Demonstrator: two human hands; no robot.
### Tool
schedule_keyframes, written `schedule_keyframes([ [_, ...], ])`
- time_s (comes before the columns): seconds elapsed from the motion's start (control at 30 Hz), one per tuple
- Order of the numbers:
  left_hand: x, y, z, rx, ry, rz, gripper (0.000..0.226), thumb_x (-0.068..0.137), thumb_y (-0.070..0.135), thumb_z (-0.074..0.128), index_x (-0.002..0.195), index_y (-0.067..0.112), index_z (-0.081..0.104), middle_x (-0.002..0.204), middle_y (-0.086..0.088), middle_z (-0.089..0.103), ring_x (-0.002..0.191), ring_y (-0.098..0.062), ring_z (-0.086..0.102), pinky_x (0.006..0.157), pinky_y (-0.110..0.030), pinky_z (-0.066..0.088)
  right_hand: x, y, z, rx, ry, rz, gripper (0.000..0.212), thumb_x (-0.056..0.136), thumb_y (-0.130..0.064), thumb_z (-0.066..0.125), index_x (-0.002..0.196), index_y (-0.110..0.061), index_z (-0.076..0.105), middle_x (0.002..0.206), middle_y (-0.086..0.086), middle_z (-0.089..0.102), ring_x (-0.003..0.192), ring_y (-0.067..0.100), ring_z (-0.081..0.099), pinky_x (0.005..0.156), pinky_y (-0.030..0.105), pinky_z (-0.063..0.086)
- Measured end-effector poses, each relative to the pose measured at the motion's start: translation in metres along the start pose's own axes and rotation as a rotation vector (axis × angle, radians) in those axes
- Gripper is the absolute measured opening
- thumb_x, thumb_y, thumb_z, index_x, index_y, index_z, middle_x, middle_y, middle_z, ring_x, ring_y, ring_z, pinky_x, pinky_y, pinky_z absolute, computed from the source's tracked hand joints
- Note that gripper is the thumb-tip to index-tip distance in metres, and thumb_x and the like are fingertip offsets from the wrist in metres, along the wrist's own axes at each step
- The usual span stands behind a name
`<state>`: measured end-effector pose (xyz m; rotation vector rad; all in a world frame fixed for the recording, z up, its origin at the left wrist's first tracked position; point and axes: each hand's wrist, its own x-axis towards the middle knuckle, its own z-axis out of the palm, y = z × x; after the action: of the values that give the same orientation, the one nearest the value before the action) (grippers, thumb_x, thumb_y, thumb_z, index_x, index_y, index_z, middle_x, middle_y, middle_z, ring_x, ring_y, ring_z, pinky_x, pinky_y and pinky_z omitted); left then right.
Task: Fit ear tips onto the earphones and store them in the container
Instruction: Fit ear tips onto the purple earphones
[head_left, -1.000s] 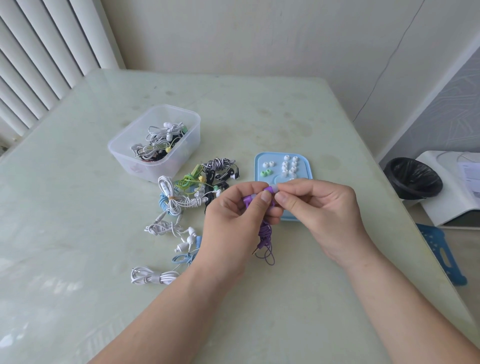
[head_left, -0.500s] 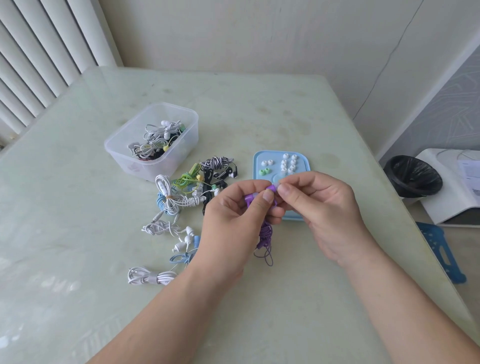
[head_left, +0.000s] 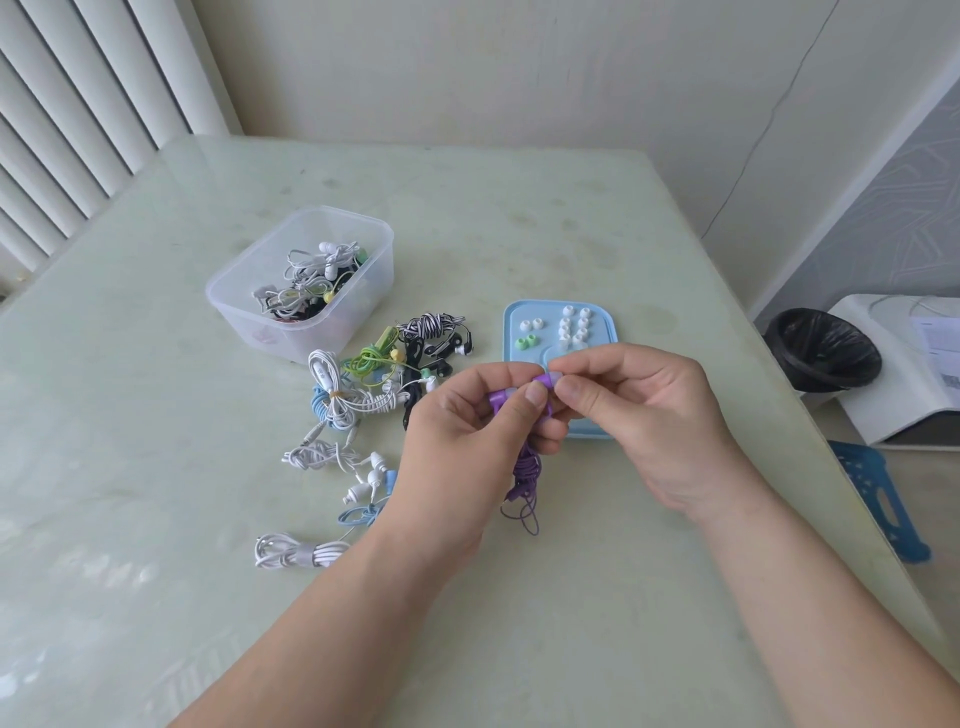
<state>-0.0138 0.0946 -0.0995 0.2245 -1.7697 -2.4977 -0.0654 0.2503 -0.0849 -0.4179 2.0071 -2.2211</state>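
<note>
**Purple pair, tip going on: hands have hardly budged**

Not much has moved since a second ago. Both hands sit in the same spot mid-frame. The only change I can spot is the right fingers shifting a bit, so a pale ear tip (head_left: 554, 375) now peeks out at the end of the purple bud.

The left hand (head_left: 467, 441) pinches the purple earphones (head_left: 527, 467) by a bud between thumb and curled fingers, and the wound cable dangles below the hand, its loops down near the table (head_left: 519, 208). The right hand (head_left: 649, 415) comes in from the right, thumb and forefinger nipped on that ear tip, right against the bud. The two sets of fingertips are touching, just in front of the near edge of the blue tray (head_left: 602, 322). I can't tell whether the tip is fully seated, the fingers cover it.

On the tray above the hands there's a cluster of white spare tips (head_left: 574, 327) and a green pair (head_left: 525, 342) at its left side.

The clear container (head_left: 363, 291) is well apart from the hands, up and to the left, with a tangle of stored earphones (head_left: 311, 280) in it. Between it and the left hand lies a loose pile of earphones (head_left: 374, 384) in white, blue, green and black, with a white bundle (head_left: 298, 552) lowest, left of the left wrist.

At the right edge of the frame there's a black bin (head_left: 823, 348) and a blue stool (head_left: 878, 488).
</note>
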Motion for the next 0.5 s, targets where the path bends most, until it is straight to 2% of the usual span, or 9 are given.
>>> schedule_keyframes([
  [0.17, 0.0, 0.0, -0.001, -0.025, -0.009, -0.022, 0.01, 0.1, 0.009, 0.066, 0.102, 0.007, 0.075, 0.08, -0.015, 0.074, 0.07, -0.025, 0.066, 0.075, -0.037, 0.058, 0.0, 0.0, 0.0, -0.037, -0.002, -0.027, 0.019, 0.078, -0.01, 0.075, 0.096, -0.009, 0.076, 0.087, 0.011, 0.079, 0.077, 0.025, 0.074, 0.076, 0.03, 0.059],
  [0.3, -0.001, 0.006, -0.001, -0.067, 0.001, -0.028, 0.011, 0.1, 0.009, 0.065, 0.106, 0.004, 0.074, 0.083, -0.017, 0.075, 0.073, -0.026, 0.068, 0.075, -0.037, 0.055, -0.002, -0.004, 0.0, 0.038, -0.027, 0.025, 0.037, 0.081, -0.012, 0.08, 0.116, -0.007, 0.072, 0.097, 0.017, 0.077, 0.085, 0.028, 0.074, 0.081, 0.033, 0.058],
  [0.4, -0.002, 0.022, 0.0, -0.143, 0.027, -0.017, 0.013, 0.1, 0.007, 0.064, 0.108, 0.001, 0.072, 0.086, -0.018, 0.074, 0.071, -0.025, 0.069, 0.07, -0.035, 0.058, -0.005, -0.009, 0.001, 0.125, -0.147, 0.154, 0.055, 0.077, -0.016, 0.08, 0.13, -0.007, 0.065, 0.109, 0.021, 0.075, 0.099, 0.035, 0.073, 0.088, 0.041, 0.059],
  [0.5, -0.001, 0.043, -0.001, -0.147, 0.045, 0.021, 0.011, 0.099, 0.009, 0.066, 0.104, 0.007, 0.076, 0.087, -0.011, 0.073, 0.077, -0.024, 0.067, 0.075, -0.039, 0.057, -0.006, -0.018, 0.012, 0.034, -0.284, 0.207, 0.05, 0.074, -0.002, 0.083, 0.122, -0.008, 0.07, 0.111, 0.014, 0.074, 0.104, 0.029, 0.072, 0.09, 0.035, 0.057],
])
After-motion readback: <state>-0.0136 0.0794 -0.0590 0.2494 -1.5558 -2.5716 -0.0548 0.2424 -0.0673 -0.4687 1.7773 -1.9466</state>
